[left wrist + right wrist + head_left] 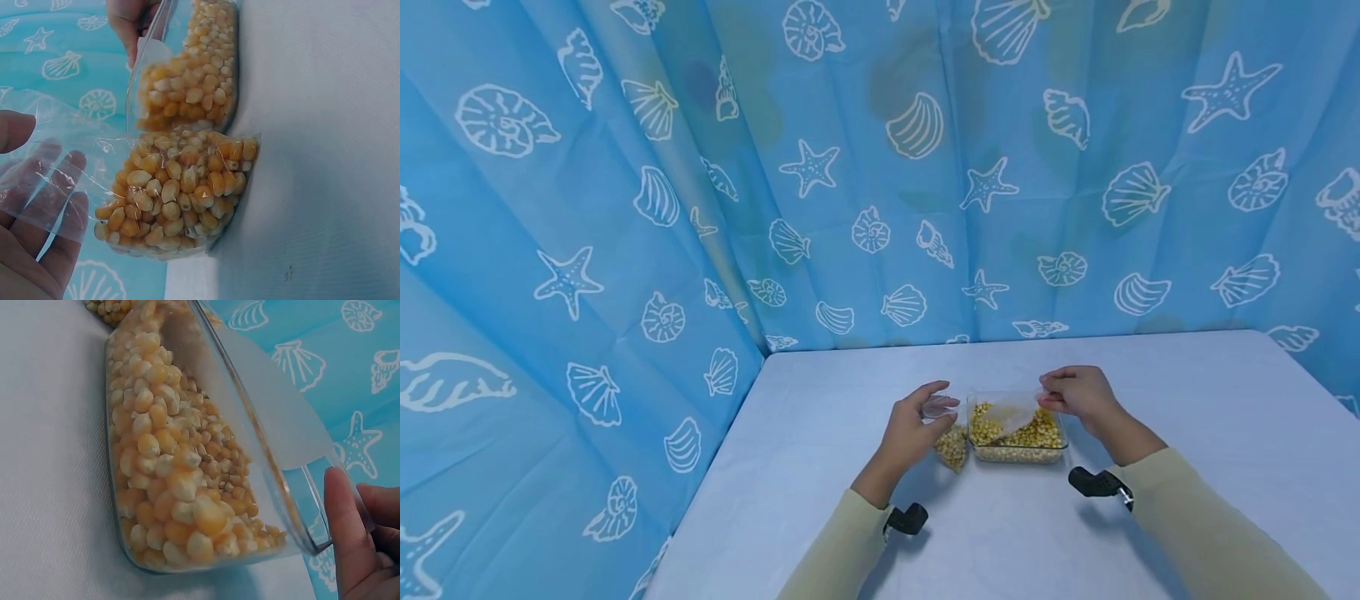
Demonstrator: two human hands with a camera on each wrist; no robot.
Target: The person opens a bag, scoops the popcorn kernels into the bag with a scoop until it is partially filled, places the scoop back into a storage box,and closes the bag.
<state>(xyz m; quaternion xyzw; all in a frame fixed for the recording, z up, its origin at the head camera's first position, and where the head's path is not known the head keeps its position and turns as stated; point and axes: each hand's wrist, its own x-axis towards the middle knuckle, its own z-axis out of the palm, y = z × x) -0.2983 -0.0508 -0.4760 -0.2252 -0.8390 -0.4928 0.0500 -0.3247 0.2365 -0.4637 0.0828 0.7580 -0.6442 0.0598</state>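
Observation:
My left hand [906, 429] holds the upper part of a clear plastic bag [181, 194], with the thumb on one side and the fingers on the other. Yellow corn kernels fill the bag's lower part. Just right of the bag is a rectangular clear glass container [1065, 447], also holding corn kernels [1041, 429]. Over its far right corner, my right hand [1081, 392] pinches the clear handle of a whitish translucent scoop [275, 412]. The scoop's blade reaches down into the container, tilted toward the bag. How much corn lies on the blade cannot be told.
Under everything lies a white-covered table [820, 400]. A blue curtain [880, 183] with white shell and starfish prints hangs behind it and along the left. Black wrist camera mounts [908, 519] sit below both wrists.

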